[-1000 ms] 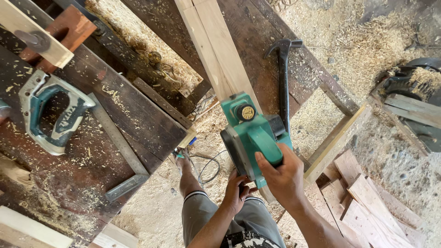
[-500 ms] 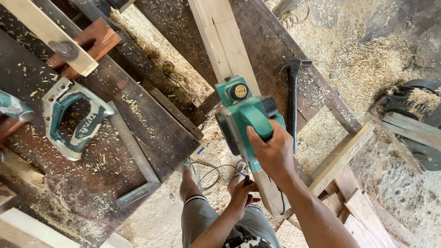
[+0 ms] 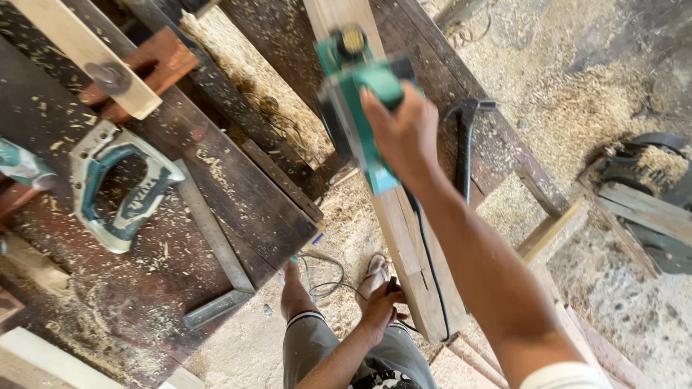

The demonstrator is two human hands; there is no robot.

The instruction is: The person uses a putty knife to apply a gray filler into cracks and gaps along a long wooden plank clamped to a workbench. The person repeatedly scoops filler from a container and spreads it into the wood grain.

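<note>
My right hand (image 3: 404, 133) is closed around the handle of a green electric planer (image 3: 349, 86), which sits on a long pale plank (image 3: 411, 252) and looks blurred with motion. A black power cord (image 3: 427, 266) runs from the planer down the plank's right edge. My left hand (image 3: 376, 311) is low beside the plank's near end, fingers curled against its left edge. Something dark shows at its fingertips; what it grips is unclear. My sandalled feet (image 3: 375, 270) stand on sawdust below.
A dark workbench (image 3: 238, 180) on the left carries a second grey-green power tool (image 3: 122, 194), a metal square (image 3: 216, 256) and a reddish wooden block (image 3: 155, 68). A black hammer (image 3: 465, 144) lies right of the plank. Offcuts (image 3: 641, 205) and sawdust heaps cover the floor at right.
My right hand has pushed the planer forward along the plank, away from me, with my arm stretching out. The left hand stayed by the plank's near end.
</note>
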